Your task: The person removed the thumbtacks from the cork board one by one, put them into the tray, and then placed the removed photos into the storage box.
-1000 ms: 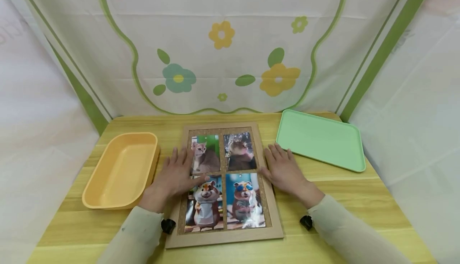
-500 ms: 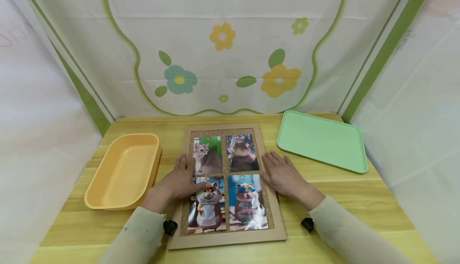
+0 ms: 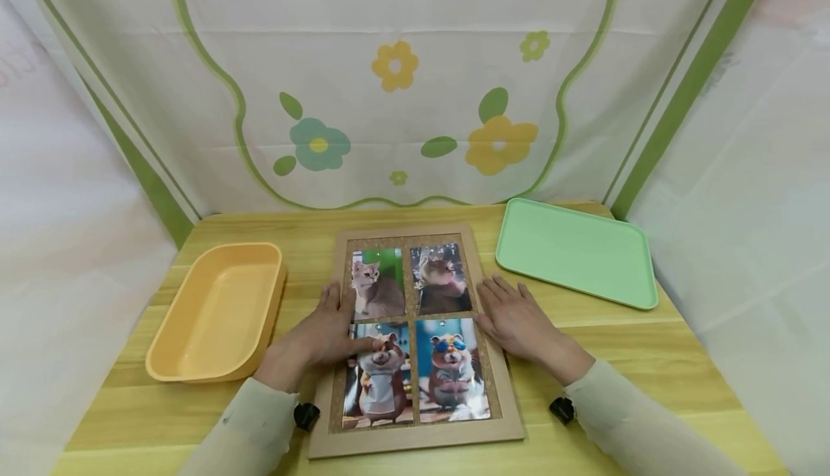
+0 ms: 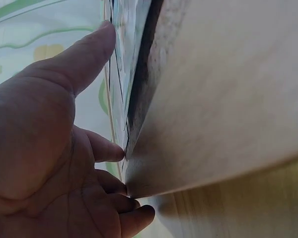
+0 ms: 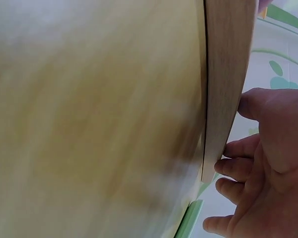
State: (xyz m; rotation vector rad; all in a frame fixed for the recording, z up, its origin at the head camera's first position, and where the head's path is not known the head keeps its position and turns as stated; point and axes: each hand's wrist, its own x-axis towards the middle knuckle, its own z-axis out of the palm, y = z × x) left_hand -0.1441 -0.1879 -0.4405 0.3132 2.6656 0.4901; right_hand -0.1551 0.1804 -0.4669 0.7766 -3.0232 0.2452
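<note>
A wood-framed cork board point(image 3: 415, 441) lies flat on the table. Pinned to it are a cat photo point(image 3: 379, 296), a dark animal photo point(image 3: 441, 281), an apron-wearing hamster picture point(image 3: 381, 393) and a sunglasses hamster picture point(image 3: 452, 382). My left hand point(image 3: 314, 339) rests on the board's left side, its fingers at the frame's edge and its thumb reaching over the apron picture. On the opposite side, my right hand point(image 3: 521, 325) lies with fingers extended along the frame edge and thumb touching the rim. Both wrist views show the fingertips against the frame's side.
A yellow plastic bin point(image 3: 220, 310) stands left of the board. At the back right lies a shallow green tray point(image 3: 577, 253). A flowered cloth point(image 3: 402, 109) hangs behind the wooden table point(image 3: 609, 404).
The board has shifted slightly to the right and towards me. My left hand's fingers have drawn back from the cat photo to the frame's left edge. The right hand has hardly moved.
</note>
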